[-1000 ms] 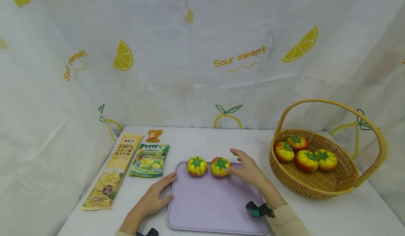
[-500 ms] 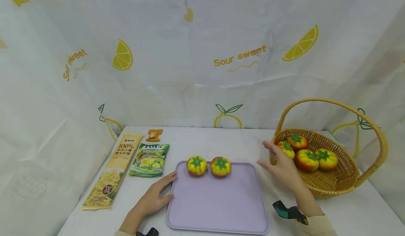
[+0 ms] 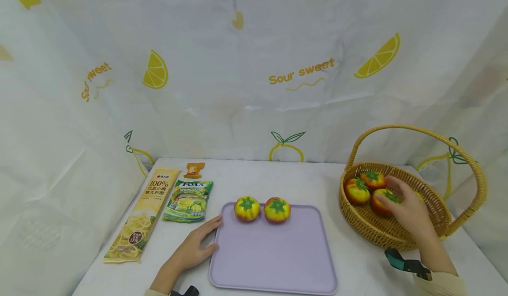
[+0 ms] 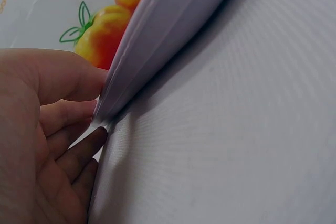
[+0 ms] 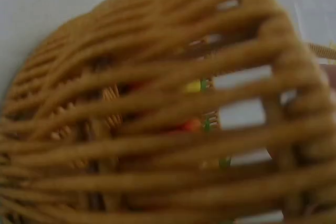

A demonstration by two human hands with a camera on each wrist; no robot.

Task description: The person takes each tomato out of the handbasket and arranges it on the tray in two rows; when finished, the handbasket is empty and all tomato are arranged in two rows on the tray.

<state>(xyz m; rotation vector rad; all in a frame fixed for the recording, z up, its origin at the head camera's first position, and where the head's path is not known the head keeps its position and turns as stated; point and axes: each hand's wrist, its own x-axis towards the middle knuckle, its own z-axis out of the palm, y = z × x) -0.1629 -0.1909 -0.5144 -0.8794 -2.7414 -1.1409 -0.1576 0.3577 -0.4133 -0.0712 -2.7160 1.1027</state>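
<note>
My left hand (image 3: 194,247) rests at the left edge of a lilac tray (image 3: 274,260), fingertips touching the rim. In the left wrist view the fingers (image 4: 68,77) meet the tray's edge (image 4: 142,51) without curling round it. Two red-and-yellow tomatoes (image 3: 247,208) with green leafy tops sit side by side at the tray's far end. Over the wicker basket (image 3: 369,234) on the right, my right hand (image 3: 412,210) is spread above several similar tomatoes (image 3: 356,191), partly covering two. Whether it touches one I cannot tell. Basket weave (image 5: 157,108) fills the blurred right wrist view.
Left of the tray lie a long pasta packet (image 3: 140,216), a green candy bag (image 3: 188,201) and a small orange-brown wrapped piece (image 3: 194,170). The basket's tall handle (image 3: 416,130) arches over its opening. A lemon-print curtain (image 3: 246,88) hangs behind the white table (image 3: 254,181).
My right hand has moved right, from beside the right-hand tomato on the tray to above the basket. The left hand and both tray tomatoes have stayed in place.
</note>
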